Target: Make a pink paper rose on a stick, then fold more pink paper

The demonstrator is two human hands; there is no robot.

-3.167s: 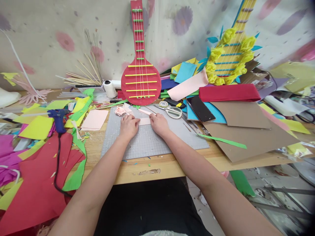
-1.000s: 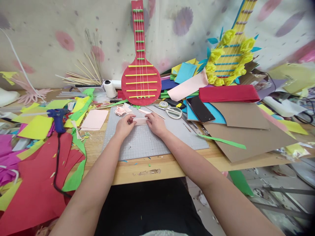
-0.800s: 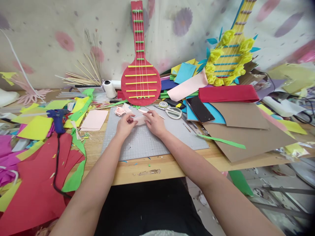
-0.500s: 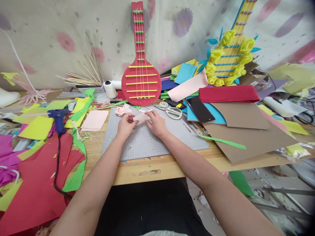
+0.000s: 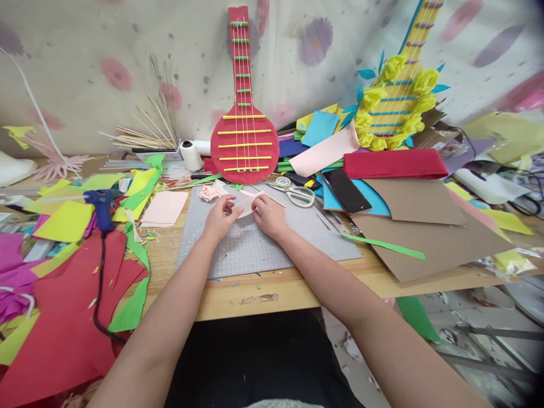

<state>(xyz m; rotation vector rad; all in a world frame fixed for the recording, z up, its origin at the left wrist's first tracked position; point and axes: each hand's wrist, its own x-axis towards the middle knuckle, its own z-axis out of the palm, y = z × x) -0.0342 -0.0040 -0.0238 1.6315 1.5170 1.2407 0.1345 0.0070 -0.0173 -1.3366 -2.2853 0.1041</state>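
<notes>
Both of my hands are over the grey cutting mat [image 5: 272,249], with a small pale pink paper piece [image 5: 247,207] between them. My left hand [image 5: 221,218] pinches the paper's left end between thumb and fingers. At the other end, my right hand [image 5: 270,216] grips it with curled fingers. A crumpled pink paper flower [image 5: 208,193] lies just behind my left hand. White-handled scissors [image 5: 301,196] rest at the mat's back edge. Left of the mat is a stack of pale pink paper rectangles [image 5: 164,208].
A red paper lute [image 5: 245,148] and a yellow one with flowers [image 5: 391,105] stand behind. A blue glue gun [image 5: 102,207] and red paper [image 5: 72,306] are at left. A black phone [image 5: 346,191] and brown cardboard [image 5: 429,241] lie at right.
My right hand's fingers have curled in closer around the paper's right end. The paper is tilted more, and my left hand has shifted slightly right.
</notes>
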